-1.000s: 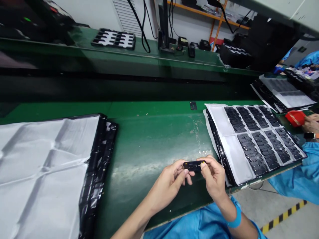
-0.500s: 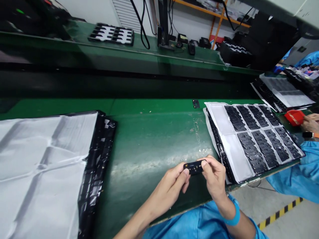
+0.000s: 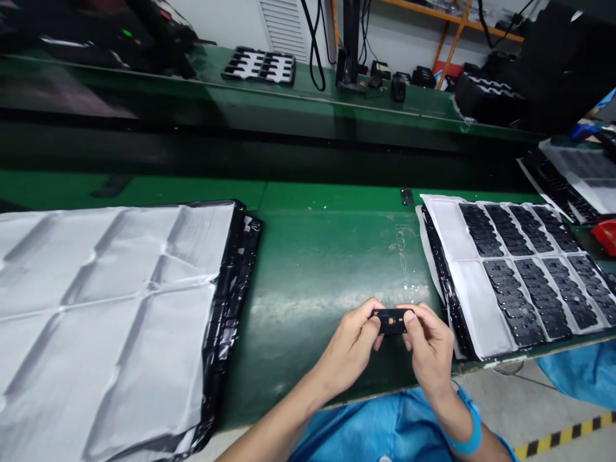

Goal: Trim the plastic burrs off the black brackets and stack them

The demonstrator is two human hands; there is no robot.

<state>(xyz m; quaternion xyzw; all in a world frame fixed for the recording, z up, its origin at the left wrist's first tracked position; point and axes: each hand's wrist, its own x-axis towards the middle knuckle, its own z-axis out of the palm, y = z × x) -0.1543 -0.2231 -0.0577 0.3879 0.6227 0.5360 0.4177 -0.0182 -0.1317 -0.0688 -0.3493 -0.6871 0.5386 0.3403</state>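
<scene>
A small flat black plate with cut-outs (image 3: 393, 320) is held level above the green bench, near its front edge. My left hand (image 3: 355, 343) pinches its left end between thumb and fingers. At the other end my right hand (image 3: 428, 343) grips it the same way, thumb on top. Right of my hands lies a tray (image 3: 469, 301) lined with white sheet, with rows of similar black parts (image 3: 511, 301) in its compartments. One loose small black part (image 3: 407, 197) rests on the bench farther back.
A stack of black trays covered with a white sheet (image 3: 120, 256) fills the left side of the green bench (image 3: 308, 269). More stacked trays (image 3: 577, 173) and a red container (image 3: 605, 236) are at far right. A raised shelf behind carries a black-and-white tray (image 3: 260, 66).
The view has swung left, so the bench and trays appear farther right. Both hands still hold the black plate, now turned more level and facing me.
</scene>
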